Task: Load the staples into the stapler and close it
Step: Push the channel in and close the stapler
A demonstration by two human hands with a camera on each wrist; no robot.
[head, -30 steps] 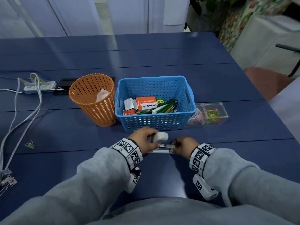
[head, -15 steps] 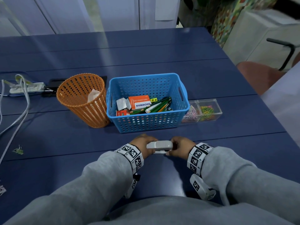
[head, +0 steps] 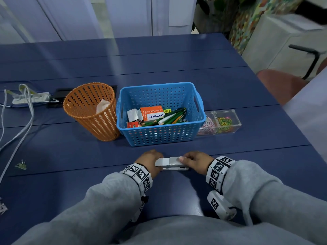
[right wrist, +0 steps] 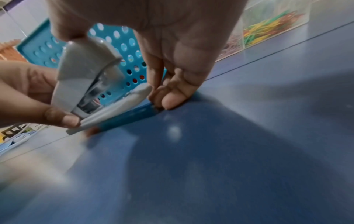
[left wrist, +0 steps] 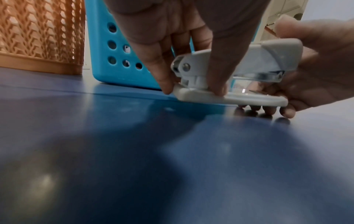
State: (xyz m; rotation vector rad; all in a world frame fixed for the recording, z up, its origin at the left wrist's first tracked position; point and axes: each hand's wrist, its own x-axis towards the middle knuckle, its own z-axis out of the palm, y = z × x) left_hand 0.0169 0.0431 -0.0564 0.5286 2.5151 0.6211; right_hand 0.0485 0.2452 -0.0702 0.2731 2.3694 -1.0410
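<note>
A grey stapler lies on the blue table just in front of me, its top cover down on the magazine. My left hand pinches the base at the hinge end, fingertips beside the stapler. My right hand grips the front end, with its thumb on the cover and its fingers curled behind and under the base. In the right wrist view the stapler sits between both hands. No loose staples show.
Behind the stapler stands a blue basket with small boxes and pencils. An orange mesh bin is left of it, clear boxes of paper clips to its right. A power strip with cables lies at far left.
One second ago the stapler's top stood raised over the exposed magazine. It has swung down and now lies flat. Both hands stay at the stapler's ends.
</note>
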